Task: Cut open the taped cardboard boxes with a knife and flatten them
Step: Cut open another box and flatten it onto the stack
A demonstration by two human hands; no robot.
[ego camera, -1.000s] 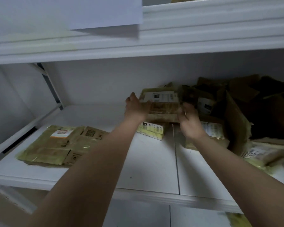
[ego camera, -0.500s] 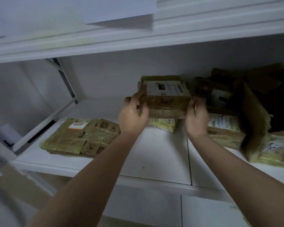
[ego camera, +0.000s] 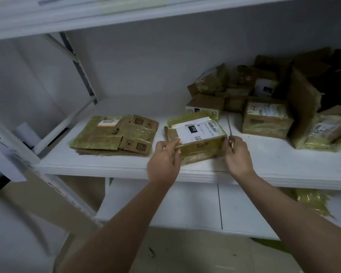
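We saw a brown cardboard box [ego camera: 197,137] wrapped in yellowish-green glossy tape, its white label [ego camera: 198,130] carrying a black patch with white digits and black barcodes. We saw the flattened cardboard [ego camera: 114,134] just as brown and yellow-green, with an orange-and-white sticker and dark square prints. The shelf [ego camera: 274,162] was plain white, and the box pile [ego camera: 264,107] behind was dull brown.

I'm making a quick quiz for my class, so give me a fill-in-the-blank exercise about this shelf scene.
1. The box held by both hands rests on the white ____.
2. The black patch on its label reads ____.
3. The flattened cardboard lies to the ____ of the box.
4. The thin blade is in the ____ hand's grip.

Missing words: shelf; 010; left; right
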